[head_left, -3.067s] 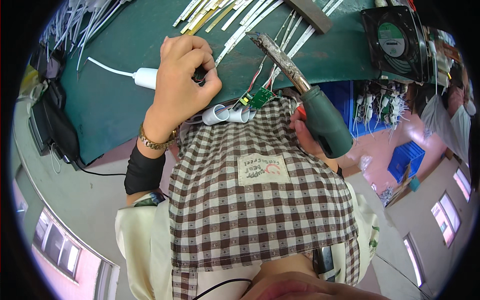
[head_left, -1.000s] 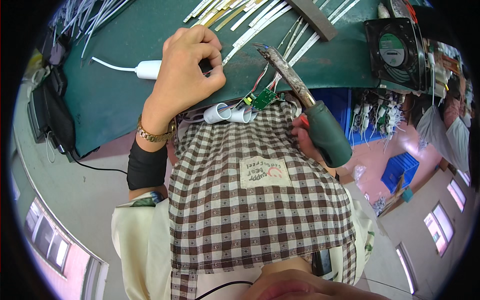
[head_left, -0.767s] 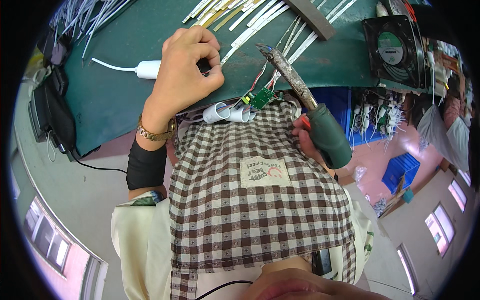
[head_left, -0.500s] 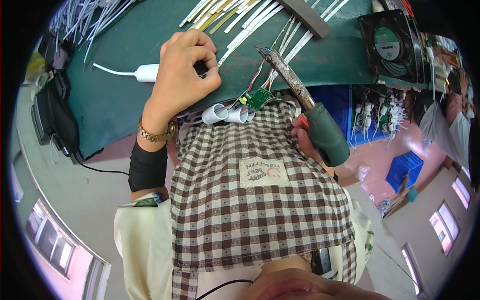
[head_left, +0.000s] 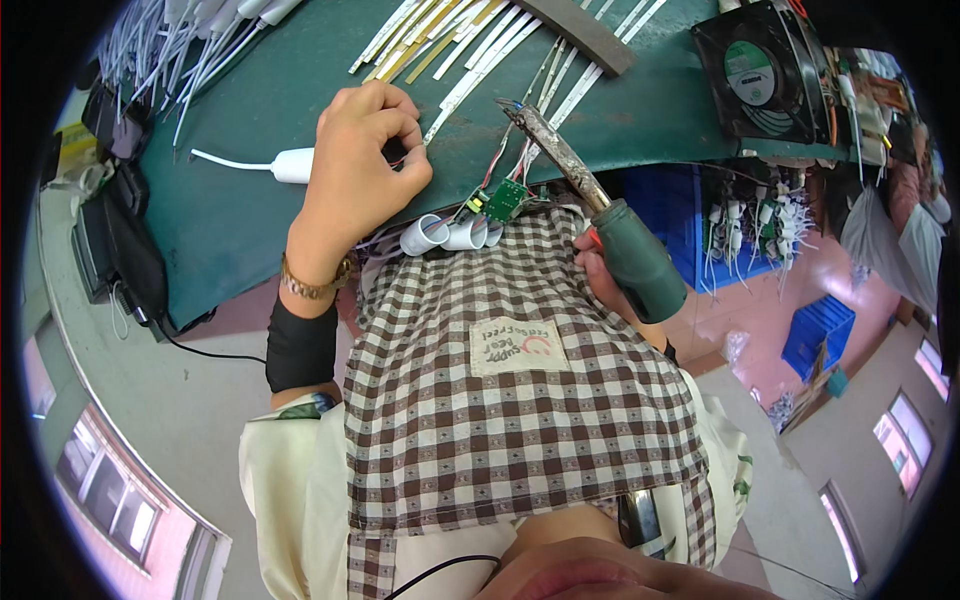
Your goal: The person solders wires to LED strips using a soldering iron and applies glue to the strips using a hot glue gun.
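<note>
My left hand (head_left: 362,170) is over the table near its front edge, thumb and fingertips pinched together. What they pinch is hidden, though a bit of red wire shows inside the curl and a white strip ends by the fingertips. A white plastic tube with a cable (head_left: 291,166) lies partly behind this hand. My right hand (head_left: 598,272) is closed around the green handle of a soldering iron (head_left: 643,262), its worn metal barrel slanting up and left over the table. Left of the barrel is a green circuit board (head_left: 507,201) with wires. White open tubes (head_left: 425,235) sit against my checked apron.
Many white and yellowish strips (head_left: 485,62) lie across the green table (head_left: 250,90), under a dark bar (head_left: 580,35). A black fan (head_left: 755,75) stands at the right. White cabled pieces (head_left: 215,40) are heaped far left. Blue crates (head_left: 675,215) hold wired boards below right.
My left hand has drawn slightly nearer to me, still pinched. The soldering iron has shifted a little left. The whole view has turned slightly.
</note>
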A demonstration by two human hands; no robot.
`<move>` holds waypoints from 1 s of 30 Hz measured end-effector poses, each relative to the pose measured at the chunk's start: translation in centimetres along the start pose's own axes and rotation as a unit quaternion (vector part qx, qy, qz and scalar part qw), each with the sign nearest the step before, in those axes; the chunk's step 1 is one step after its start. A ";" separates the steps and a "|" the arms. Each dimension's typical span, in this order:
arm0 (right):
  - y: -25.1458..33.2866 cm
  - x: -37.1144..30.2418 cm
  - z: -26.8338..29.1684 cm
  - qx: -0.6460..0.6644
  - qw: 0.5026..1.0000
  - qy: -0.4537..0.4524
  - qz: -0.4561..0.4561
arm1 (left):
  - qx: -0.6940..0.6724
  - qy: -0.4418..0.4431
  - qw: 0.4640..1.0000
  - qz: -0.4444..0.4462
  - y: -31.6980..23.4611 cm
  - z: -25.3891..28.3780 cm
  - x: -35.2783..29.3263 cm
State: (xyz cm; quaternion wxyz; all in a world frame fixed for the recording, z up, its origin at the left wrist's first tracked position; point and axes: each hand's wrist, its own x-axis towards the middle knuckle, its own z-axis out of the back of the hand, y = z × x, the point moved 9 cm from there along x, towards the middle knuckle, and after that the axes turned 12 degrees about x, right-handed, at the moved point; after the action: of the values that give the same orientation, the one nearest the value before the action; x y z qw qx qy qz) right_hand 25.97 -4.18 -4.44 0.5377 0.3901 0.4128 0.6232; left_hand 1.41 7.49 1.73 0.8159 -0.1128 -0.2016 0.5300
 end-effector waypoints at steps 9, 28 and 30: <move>-2.5 -1.4 0.6 0.148 0.985 -0.074 -0.052 | 0.139 -0.008 0.990 -0.023 -1.4 1.1 -0.9; 0.4 -1.2 1.0 0.066 0.996 0.053 -0.009 | 0.045 0.165 0.984 -0.040 -3.2 -0.3 -1.3; 0.1 -1.2 1.0 0.068 0.996 0.045 -0.019 | -0.003 0.187 0.982 -0.035 -3.6 -0.7 -1.4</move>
State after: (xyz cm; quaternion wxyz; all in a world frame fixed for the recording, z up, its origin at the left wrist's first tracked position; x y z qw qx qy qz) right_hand 26.99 -5.32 -4.01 0.5023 0.3894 0.4853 0.6005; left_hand 4.16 4.76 2.26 0.8568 -0.2051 -0.0504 0.4703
